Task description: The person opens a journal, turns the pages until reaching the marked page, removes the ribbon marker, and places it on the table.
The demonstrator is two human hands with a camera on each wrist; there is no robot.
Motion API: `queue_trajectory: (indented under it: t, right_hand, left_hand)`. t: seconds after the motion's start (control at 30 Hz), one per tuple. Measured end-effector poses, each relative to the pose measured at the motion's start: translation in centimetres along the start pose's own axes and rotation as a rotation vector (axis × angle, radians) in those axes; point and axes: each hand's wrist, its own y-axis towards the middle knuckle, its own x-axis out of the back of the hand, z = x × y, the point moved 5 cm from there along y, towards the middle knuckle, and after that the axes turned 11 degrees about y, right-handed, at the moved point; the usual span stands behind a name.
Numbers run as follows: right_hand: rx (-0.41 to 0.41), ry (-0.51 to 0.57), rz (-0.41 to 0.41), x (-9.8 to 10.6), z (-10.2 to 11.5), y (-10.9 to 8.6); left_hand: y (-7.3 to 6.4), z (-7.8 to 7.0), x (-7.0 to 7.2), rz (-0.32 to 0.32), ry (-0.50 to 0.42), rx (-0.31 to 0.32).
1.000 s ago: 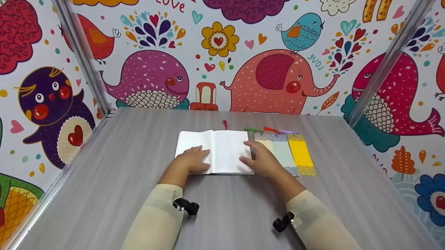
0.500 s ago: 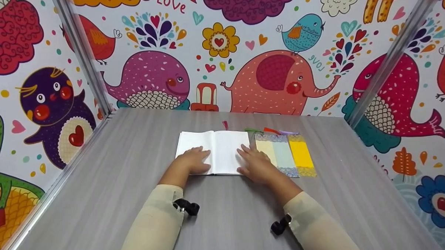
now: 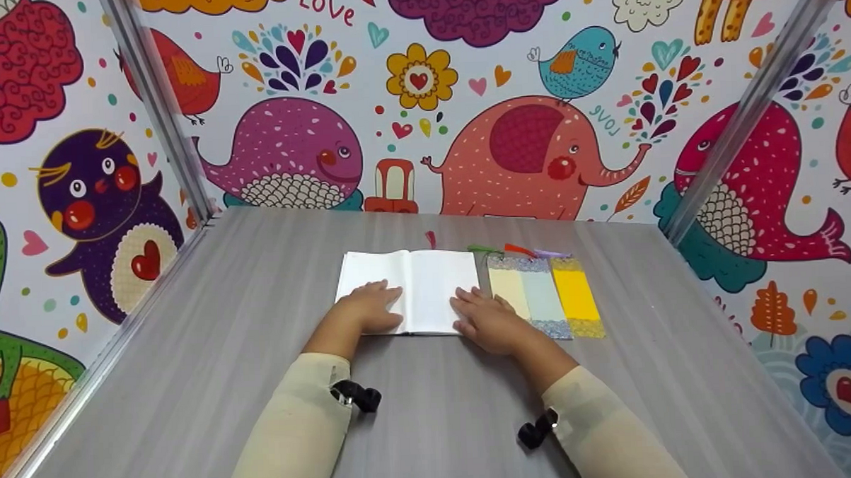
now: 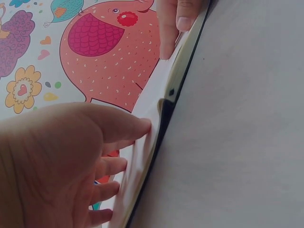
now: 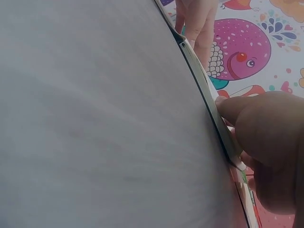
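An open book (image 3: 437, 281) with blank white pages and a dark cover lies on the table. My left hand (image 3: 368, 307) rests on its left page, fingers spread; the left wrist view shows the thumb and fingertips (image 4: 145, 126) pressing on the paper. On the outer part of the right page lies my right hand (image 3: 490, 319), its fingers extended and its thumb (image 5: 225, 107) on the paper near the front edge. The right page block looks thicker than the left in the wrist views. Neither hand grips anything.
Right of the book lie a cream bookmark (image 3: 506, 282), a pale blue bookmark (image 3: 544, 291) and a yellow bookmark (image 3: 574, 290), with tassels at their far ends. A pink tassel (image 3: 430, 239) sticks out behind the book. Printed walls border the grey table (image 3: 431, 408).
My right hand has moved left from the book's right edge onto the right page and flattened there. My left hand has stayed in place.
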Motion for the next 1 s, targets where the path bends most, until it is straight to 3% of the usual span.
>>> queue_trajectory:
  t: [0.77, 1.0]
  right_hand:
    - [-0.013, 0.077, 0.06, 1.8, -1.6, -0.6]
    - [-0.036, 0.116, 0.039, 2.4, -1.7, -0.7]
  left_hand:
    - [0.1, 0.1, -0.2, -0.01, -0.002, 0.003]
    - [0.0, -0.1, 0.0, -0.02, -0.022, 0.02]
